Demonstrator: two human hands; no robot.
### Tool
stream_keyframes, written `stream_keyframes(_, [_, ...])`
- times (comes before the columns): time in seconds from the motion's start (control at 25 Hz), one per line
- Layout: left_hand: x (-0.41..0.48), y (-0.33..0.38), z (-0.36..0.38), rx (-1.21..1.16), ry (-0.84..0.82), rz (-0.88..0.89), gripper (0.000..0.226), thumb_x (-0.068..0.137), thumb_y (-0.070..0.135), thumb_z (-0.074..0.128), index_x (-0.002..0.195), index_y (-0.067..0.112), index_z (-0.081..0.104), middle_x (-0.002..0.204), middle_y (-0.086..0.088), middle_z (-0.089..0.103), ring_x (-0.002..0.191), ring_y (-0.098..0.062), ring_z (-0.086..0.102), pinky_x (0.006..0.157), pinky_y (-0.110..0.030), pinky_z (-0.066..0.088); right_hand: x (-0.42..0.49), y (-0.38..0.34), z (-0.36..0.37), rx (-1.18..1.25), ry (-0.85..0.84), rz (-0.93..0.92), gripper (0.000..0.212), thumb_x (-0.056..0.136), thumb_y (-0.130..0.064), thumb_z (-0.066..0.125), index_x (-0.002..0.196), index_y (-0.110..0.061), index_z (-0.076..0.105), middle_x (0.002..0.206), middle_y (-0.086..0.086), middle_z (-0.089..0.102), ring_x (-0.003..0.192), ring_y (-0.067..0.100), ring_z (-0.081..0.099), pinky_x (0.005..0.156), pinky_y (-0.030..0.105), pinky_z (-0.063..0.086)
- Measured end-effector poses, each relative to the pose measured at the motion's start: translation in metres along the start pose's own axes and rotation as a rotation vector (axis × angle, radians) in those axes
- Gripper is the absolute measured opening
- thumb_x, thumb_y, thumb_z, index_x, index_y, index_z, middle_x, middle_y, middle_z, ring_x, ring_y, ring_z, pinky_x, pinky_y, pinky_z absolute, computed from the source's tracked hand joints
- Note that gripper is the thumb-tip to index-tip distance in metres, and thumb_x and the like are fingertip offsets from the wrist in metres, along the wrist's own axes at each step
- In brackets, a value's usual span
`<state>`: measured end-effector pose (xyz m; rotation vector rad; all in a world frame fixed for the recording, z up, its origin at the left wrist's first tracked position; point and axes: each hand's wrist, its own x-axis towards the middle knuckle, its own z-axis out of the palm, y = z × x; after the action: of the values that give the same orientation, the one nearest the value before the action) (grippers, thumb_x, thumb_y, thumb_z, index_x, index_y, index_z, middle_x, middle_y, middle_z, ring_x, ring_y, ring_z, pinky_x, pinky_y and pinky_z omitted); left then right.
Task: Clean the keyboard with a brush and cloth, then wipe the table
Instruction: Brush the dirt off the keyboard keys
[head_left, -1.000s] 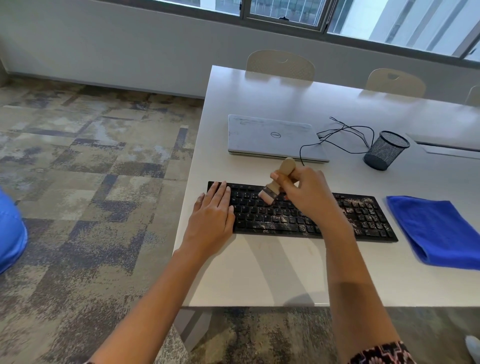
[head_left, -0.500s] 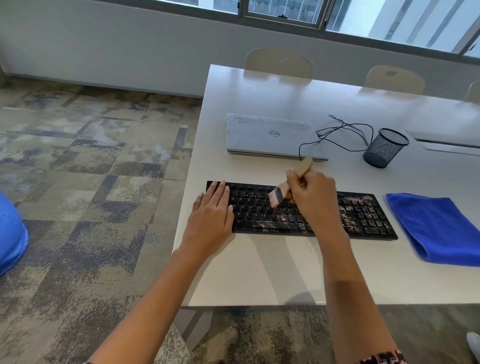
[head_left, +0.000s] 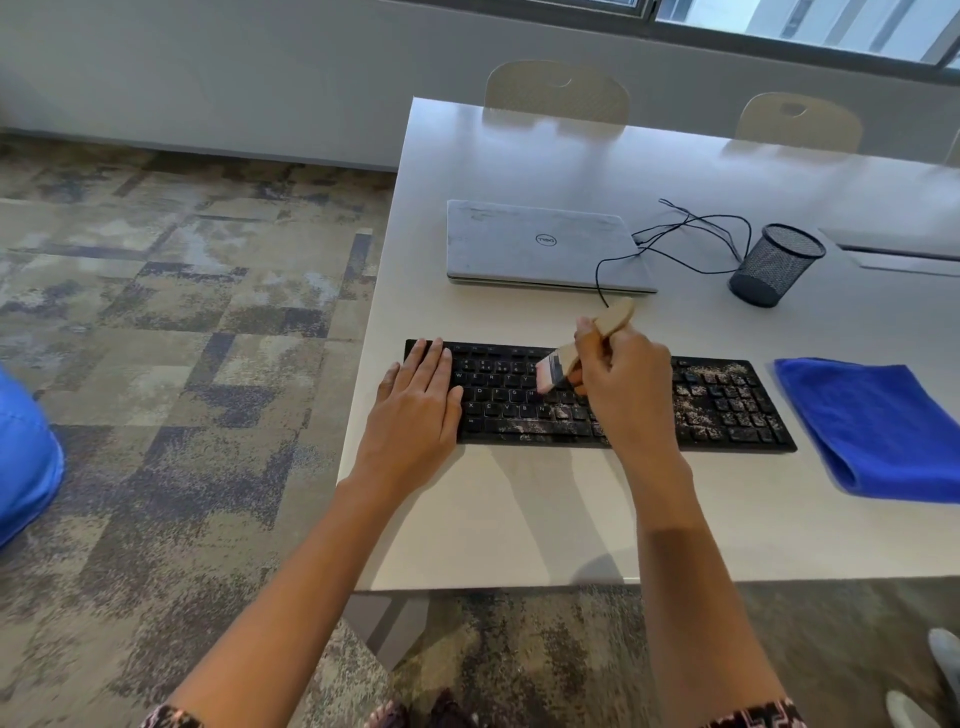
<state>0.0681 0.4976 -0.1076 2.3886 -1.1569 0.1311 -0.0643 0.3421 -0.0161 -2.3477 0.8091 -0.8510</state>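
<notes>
A black keyboard (head_left: 727, 405) lies near the front of the white table (head_left: 519, 509), with pale dust over its right half and lower keys. My left hand (head_left: 418, 405) rests flat on the keyboard's left end, fingers straight. My right hand (head_left: 621, 379) grips the wooden handle of a small brush (head_left: 558, 364), whose pinkish bristles touch the keys near the middle. A folded blue cloth (head_left: 872, 426) lies on the table just right of the keyboard.
Behind the keyboard sits a closed grey laptop (head_left: 540, 244) with thin black cables (head_left: 691, 244) beside it. A black mesh pen cup (head_left: 776, 265) stands to the right of the cables. Two chairs (head_left: 556, 93) stand at the far edge. Carpet floor lies left.
My right hand has carried the brush rightward along the keyboard's middle keys. My left hand has stayed on the left end.
</notes>
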Motion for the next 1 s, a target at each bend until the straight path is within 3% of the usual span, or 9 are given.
stream_keyframes(0.08, [0.000,0.000,-0.001,-0.008,-0.001,-0.002,0.060,0.100,0.038,0.019,0.151,0.008,0.029,0.160,-0.006,0.024,0.150,-0.018,0.011,0.119,-0.037,0.007,-0.005,0.001,0.004,-0.047,-0.040,-0.024,0.044,0.106,-0.032,0.044,0.072,-0.005,0.055,0.061,0.008,0.062,0.054,0.024,0.064,0.056,0.039,0.053])
stream_keyframes(0.2, [0.000,0.001,-0.001,-0.008,0.000,-0.008,0.060,0.100,0.038,0.018,0.151,0.008,0.030,0.160,-0.006,0.024,0.150,-0.018,0.012,0.119,-0.038,0.008,-0.006,0.001,0.000,-0.036,-0.109,-0.025,0.047,0.107,-0.031,0.042,0.069,-0.006,0.055,0.059,0.009,0.062,0.052,0.024,0.065,0.056,0.044,0.056])
stream_keyframes(0.36, [0.000,0.000,0.000,0.000,-0.002,-0.009,0.059,0.100,0.037,0.020,0.150,0.008,0.031,0.159,-0.006,0.025,0.150,-0.018,0.012,0.120,-0.039,0.011,0.000,0.007,0.006,0.069,-0.017,-0.051,0.046,0.106,-0.038,0.043,0.078,-0.003,0.058,0.066,0.010,0.064,0.056,0.026,0.066,0.054,0.049,0.056])
stream_keyframes(0.6, [0.000,-0.001,-0.001,-0.017,0.002,-0.013,0.058,0.101,0.036,0.021,0.150,0.008,0.032,0.159,-0.004,0.025,0.149,-0.016,0.011,0.121,-0.041,0.013,-0.002,0.004,0.022,0.019,-0.073,-0.109,0.046,0.107,-0.029,0.042,0.067,-0.011,0.052,0.054,0.000,0.054,0.046,0.014,0.055,0.045,0.030,0.044])
stream_keyframes(0.72, [0.001,-0.001,0.000,-0.025,0.005,-0.014,0.058,0.100,0.035,0.021,0.150,0.008,0.032,0.159,-0.004,0.025,0.149,-0.015,0.011,0.121,-0.041,0.013,0.009,-0.001,0.026,0.084,-0.034,-0.125,0.045,0.107,-0.031,0.042,0.071,-0.008,0.056,0.059,0.003,0.059,0.049,0.016,0.058,0.046,0.025,0.045])
stream_keyframes(0.84, [0.001,-0.002,0.001,-0.033,0.014,-0.012,0.057,0.100,0.035,0.021,0.150,0.008,0.033,0.159,-0.004,0.026,0.149,-0.015,0.013,0.121,-0.042,0.015,0.011,-0.007,0.039,0.072,-0.026,-0.159,0.041,0.107,-0.031,0.044,0.073,-0.010,0.055,0.059,-0.003,0.053,0.045,0.005,0.046,0.047,0.017,0.039])
stream_keyframes(1.0, [0.001,-0.004,0.002,-0.035,0.019,-0.007,0.057,0.100,0.035,0.021,0.149,0.008,0.034,0.158,-0.005,0.028,0.149,-0.017,0.014,0.121,-0.042,0.015,0.014,-0.004,0.038,-0.029,-0.155,-0.141,0.043,0.108,-0.028,0.040,0.069,-0.014,0.051,0.053,-0.007,0.045,0.042,0.004,0.041,0.046,0.013,0.037])
